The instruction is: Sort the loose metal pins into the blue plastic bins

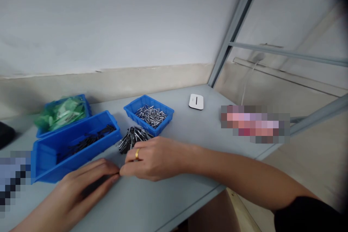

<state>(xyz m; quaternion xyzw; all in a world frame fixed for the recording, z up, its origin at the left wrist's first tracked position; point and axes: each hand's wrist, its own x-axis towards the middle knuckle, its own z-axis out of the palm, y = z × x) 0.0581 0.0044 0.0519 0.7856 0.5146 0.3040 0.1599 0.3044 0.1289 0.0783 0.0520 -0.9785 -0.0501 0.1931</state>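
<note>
My left hand [89,185] is closed in a pinch low over the shelf, its thumb and fingertips together; what they hold, if anything, is too small to make out. My right hand [154,157], with a gold ring [137,153] on one finger, meets those fingertips with its own fingers bent and closed. Whatever sits between them is hidden. Right behind the right hand lies a loose pile of thin silvery and dark metal pins [132,137], partly covered by that hand. Beyond it, a small blue bin [166,120] contains several short silvery metal pins [152,115].
A long blue bin [78,166] with dark slim pieces [92,139] stands left of the pile. Behind it another blue bin [87,107] holds green plastic bags [65,112]. A white square device [196,101] lies at the back. A metal frame post [231,40] rises at the right.
</note>
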